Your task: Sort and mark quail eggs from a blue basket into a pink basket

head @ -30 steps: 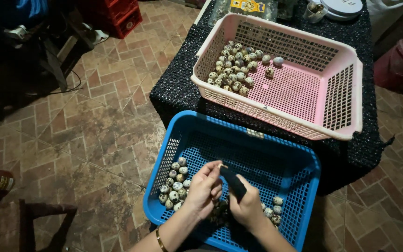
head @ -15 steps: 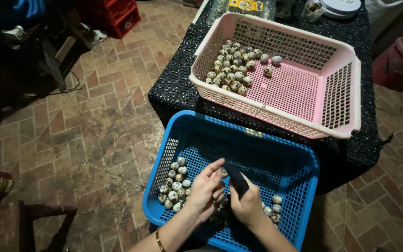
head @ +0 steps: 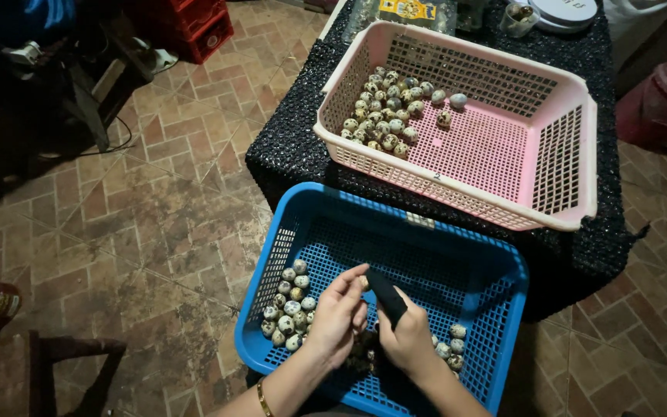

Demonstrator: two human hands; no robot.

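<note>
Both hands low in a blue plastic basket (head: 457, 255), close together, nearly touching. Left hand (head: 340, 316) curled, fingertips pinched on a small speckled egg (head: 363, 283) held just above the basket floor. Right hand (head: 407, 340) closed round a dark, narrow object (head: 386, 296), upper end sticking out past the fingers and meeting the egg at the left fingertips; kind of object not clear. Thin bracelet (head: 261, 397) on the left wrist.

Cluster of speckled eggs (head: 288, 306) lying in the basket's left part, beside the left hand. A few more eggs (head: 451, 349) at the right, by the right wrist. More dark bits under the hands, too dim to make out.

Beyond, a pink plastic basket (head: 557, 154) resting on a black sparkly cloth (head: 287, 154) over a table, near edge just above the blue basket's far rim. Heap of eggs (head: 386, 112) in its far left corner, one pale egg (head: 458, 100) at the heap's right edge.

Brick floor (head: 156, 216) to the left. Red crate (head: 194, 27) at the top left.
</note>
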